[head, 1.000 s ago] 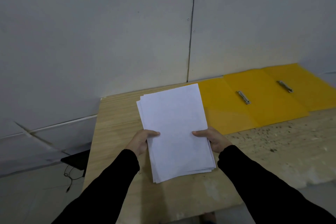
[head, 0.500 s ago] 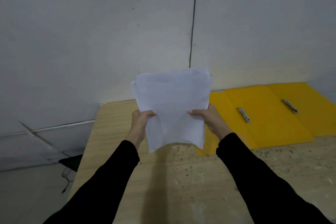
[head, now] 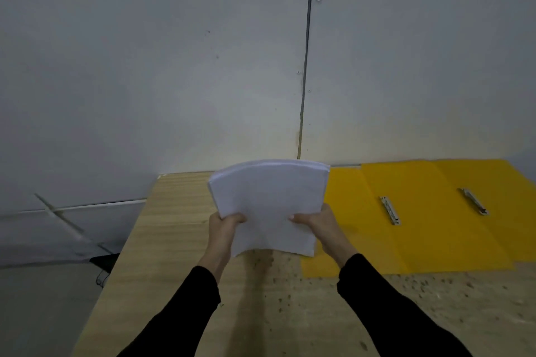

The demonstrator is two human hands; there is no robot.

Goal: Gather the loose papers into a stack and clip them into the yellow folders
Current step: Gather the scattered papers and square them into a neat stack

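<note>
Both grips closed on the paper stack point(head: 269, 206): your left hand point(head: 223, 229) pinches its lower left edge, your right hand point(head: 316, 224) its lower right edge, thumbs on the near face. Stack is up off the bench point(head: 174, 255), near upright, long axis running up and away from you, top edge bowed, sheets roughly squared.

From the stack, the yellow folders point(head: 429, 229) lie open and flat to the right, overlapping, against the wall point(head: 406, 66). Nearer clip point(head: 390, 209) sits just right of your right hand; second clip point(head: 473, 200) further right. Both clips run roughly parallel to the stack's long axis.

Right hand is the nearer one, so I'd expect a sideways carry rightward, lower edge leading into the near clip.
</note>
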